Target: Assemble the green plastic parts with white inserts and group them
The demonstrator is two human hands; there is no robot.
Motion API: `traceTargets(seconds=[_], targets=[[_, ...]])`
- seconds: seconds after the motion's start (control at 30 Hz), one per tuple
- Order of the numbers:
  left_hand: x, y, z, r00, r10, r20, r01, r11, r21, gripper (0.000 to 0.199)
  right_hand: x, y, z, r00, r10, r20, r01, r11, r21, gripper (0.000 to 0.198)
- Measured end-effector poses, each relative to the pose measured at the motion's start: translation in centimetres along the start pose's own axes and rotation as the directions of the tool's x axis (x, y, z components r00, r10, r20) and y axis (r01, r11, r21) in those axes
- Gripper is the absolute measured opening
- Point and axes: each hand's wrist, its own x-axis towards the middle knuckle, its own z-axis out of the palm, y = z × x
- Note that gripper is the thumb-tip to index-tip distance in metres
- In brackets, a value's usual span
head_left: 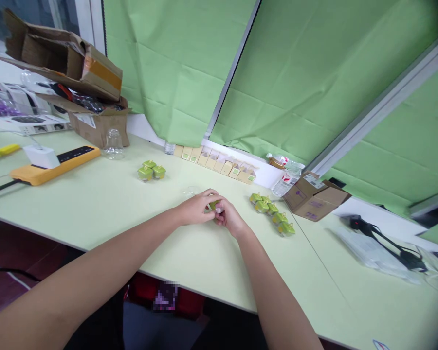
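At frame centre, my left hand [196,208] and right hand [232,218] pinch a small green piece [213,205] between them, neither nearer; its long axis is hidden.

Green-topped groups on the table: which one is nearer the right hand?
The longer row, just right of the right hand; the other group, a compact cluster, lies farther left.
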Motion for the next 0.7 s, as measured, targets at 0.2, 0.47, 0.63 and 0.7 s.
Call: traceTargets(seconds=[0.2, 0.47, 0.63, 0.7], targets=[[0.3, 0.0, 0.0, 0.996, -0.006, -0.084, 0.001, 0.998, -0.061, 0.049, -0.1, 0.1, -0.1, 1.0, -0.024, -0.015, 0.024, 0.999, -0.048, 0.031], [0.4, -0.7, -0.2, 0.997, -0.077, 0.006, 0.075, 0.937, -0.341, 0.047, -0.3, -0.2, -0.7, 0.997, 0.025, 0.067, -0.022, 0.999, -0.047, 0.032], [0.3, -1.2, -0.2, 0.993, -0.107, 0.051, 0.119, 0.911, -0.394, 0.046, -0.4, -0.2, -1.1, 0.989, 0.083, 0.125, -0.081, 0.997, -0.021, 0.027], [0.3, -1.3, -0.2, 0.993, -0.113, 0.041, 0.12, 0.916, -0.383, 0.045, -0.4, -0.1, -1.1, 0.989, 0.08, 0.125, -0.078, 0.997, -0.021, 0.028]])
